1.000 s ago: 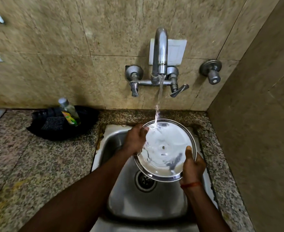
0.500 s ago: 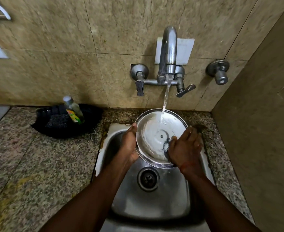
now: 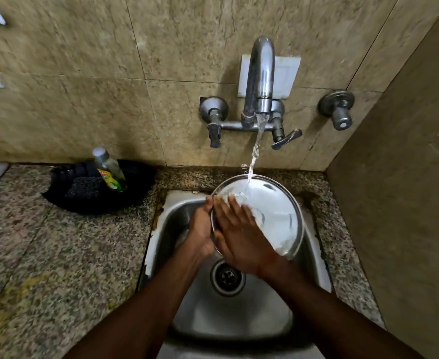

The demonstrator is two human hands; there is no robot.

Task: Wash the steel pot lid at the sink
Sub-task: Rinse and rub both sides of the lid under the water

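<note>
The round steel pot lid [image 3: 278,213] is held tilted over the steel sink [image 3: 234,314], its inner face toward me. Water from the wall tap [image 3: 260,81] falls onto the lid's upper edge. My left hand [image 3: 200,229] grips the lid's left rim. My right hand [image 3: 239,234] lies flat on the lid's left half, fingers spread and pointing up-left, covering part of its face. The lid's outer side is hidden.
A dish soap bottle [image 3: 109,169] leans in a black holder [image 3: 83,190] with a dark scrub pad on the granite counter [image 3: 45,255] left of the sink. A separate valve [image 3: 338,110] juts from the wall at right. The side wall stands close on the right.
My right hand has slid from the lid's lower right across its face to the left half, fingers flattening out. The lid stays under the stream, held by my left hand.
</note>
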